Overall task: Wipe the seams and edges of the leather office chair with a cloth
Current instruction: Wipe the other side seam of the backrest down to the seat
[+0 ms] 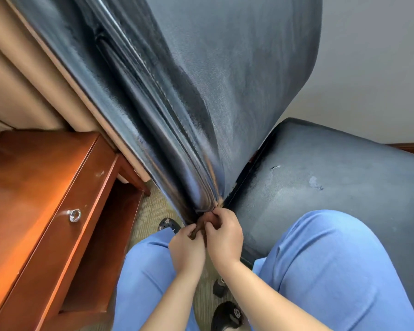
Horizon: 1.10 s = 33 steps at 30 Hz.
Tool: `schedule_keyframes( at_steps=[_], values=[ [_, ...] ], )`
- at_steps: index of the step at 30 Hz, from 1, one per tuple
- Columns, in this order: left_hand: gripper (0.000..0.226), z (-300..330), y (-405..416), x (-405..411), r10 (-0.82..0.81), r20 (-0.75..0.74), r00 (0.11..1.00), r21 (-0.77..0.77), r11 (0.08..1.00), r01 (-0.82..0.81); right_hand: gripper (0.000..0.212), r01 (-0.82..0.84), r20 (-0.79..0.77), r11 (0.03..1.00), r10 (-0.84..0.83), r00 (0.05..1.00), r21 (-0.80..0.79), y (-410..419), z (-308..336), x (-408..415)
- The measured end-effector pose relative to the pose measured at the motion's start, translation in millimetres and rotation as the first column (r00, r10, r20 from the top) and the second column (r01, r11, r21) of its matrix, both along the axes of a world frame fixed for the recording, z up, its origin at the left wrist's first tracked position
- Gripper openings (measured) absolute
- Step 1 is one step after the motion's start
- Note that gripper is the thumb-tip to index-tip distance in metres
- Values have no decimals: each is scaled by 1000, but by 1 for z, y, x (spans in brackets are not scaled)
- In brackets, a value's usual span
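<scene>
The dark leather office chair fills the middle: its backrest (225, 80) rises toward the top and its worn seat (320, 177) spreads to the right. Both hands meet at the lower end of the backrest's side seam. My left hand (187, 247) and my right hand (222, 235) each pinch a small brown cloth (202, 226) bunched against that seam. Most of the cloth is hidden between the fingers.
A wooden desk (34, 199) with a ring-pull drawer (74, 215) stands close on the left. Beige curtain (14, 80) hangs behind it. My knees in blue trousers (332, 271) frame the hands, one resting on the seat. Chair casters (227, 316) sit on the carpet below.
</scene>
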State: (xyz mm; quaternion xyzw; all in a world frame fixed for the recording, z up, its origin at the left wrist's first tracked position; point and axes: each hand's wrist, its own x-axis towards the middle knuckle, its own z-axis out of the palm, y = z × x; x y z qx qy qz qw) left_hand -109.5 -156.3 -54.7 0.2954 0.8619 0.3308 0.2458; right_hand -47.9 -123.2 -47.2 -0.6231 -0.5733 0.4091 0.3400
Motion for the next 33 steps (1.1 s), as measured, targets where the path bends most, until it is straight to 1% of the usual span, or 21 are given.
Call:
schedule_keyframes(
  at_steps=[3,6,10,12,15,18,21,26,29,33],
  values=[
    [16,20,-4,5,51,-15,999,61,997,-50,21,49,-76,996,-43,996,72,-8,18,2],
    [14,43,-13,11,114,65,991,223,967,-126,22,65,-156,996,-56,986,55,-18,33,11],
    [16,69,-26,20,64,15,998,338,939,-65,16,97,-244,990,-70,967,103,-33,50,24],
    [17,80,-33,25,56,-15,998,396,917,-46,20,133,-297,979,-83,951,155,-39,61,27],
    [16,100,-38,29,84,-34,996,513,857,-55,21,173,-380,951,-66,923,255,-43,84,29],
    [16,126,-35,30,107,-35,994,609,791,-64,15,207,-390,904,-49,919,374,-41,107,27],
    [17,149,-28,26,123,-32,992,653,754,-72,13,226,-409,864,-26,912,449,-37,130,24],
    [19,182,-22,20,156,-66,986,727,684,-59,16,241,-411,774,28,911,586,-28,165,16],
    [20,196,-17,15,161,-89,983,746,665,-41,17,235,-418,747,63,906,622,-22,181,14],
    [20,209,-13,12,166,-97,981,776,630,-29,23,230,-432,744,87,897,628,-16,195,13]
  ],
)
